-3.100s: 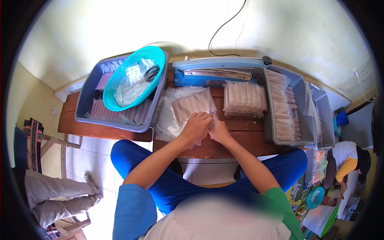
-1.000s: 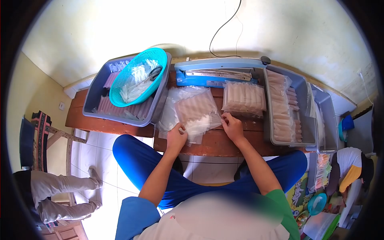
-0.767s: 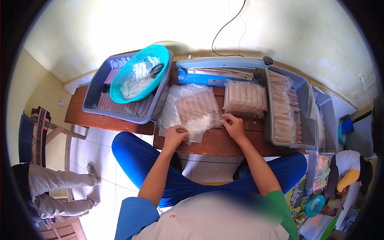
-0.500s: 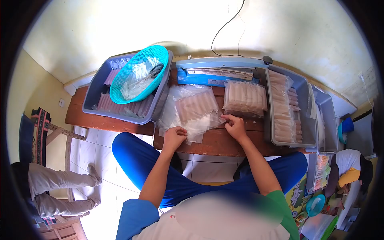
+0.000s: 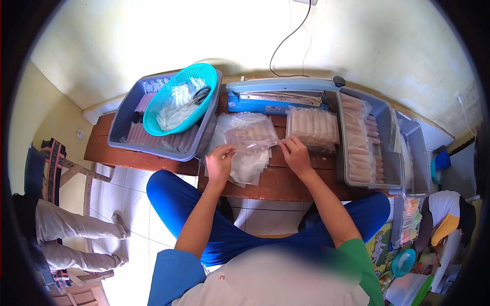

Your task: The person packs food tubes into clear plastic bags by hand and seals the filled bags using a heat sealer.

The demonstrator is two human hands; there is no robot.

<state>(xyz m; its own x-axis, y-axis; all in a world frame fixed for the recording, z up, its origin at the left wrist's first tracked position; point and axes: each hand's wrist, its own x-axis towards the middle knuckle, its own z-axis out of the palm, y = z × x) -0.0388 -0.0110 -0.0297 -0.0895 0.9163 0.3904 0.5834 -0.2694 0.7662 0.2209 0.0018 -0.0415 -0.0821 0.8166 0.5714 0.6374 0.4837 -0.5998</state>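
Note:
A clear plastic bag (image 5: 251, 134) with pinkish-brown stick-like pieces in its far part lies in front of me. My left hand (image 5: 220, 162) is closed at its near left corner, fingertips pinching the film. At the near right corner, my right hand (image 5: 296, 155) pinches the edge between thumb and fingers. The bag's near edge is stretched between both hands. Beneath it, flat empty plastic bags (image 5: 247, 172) lie spread in a loose pile. Just right of my right hand stands a stack of filled bags (image 5: 312, 126).
A blue sealer (image 5: 275, 99) stands behind the bags. On the left, a turquoise basket (image 5: 153, 125) with bags and scissors (image 5: 201, 95) rests on a grey tub (image 5: 115, 133). More filled bags fill a grey tub (image 5: 390, 176) on the right. People are at both sides.
Both hands have moved slightly away from me, the left one more. The bag's near edge is now drawn up and taut between them, uncovering more of the empty bags below.

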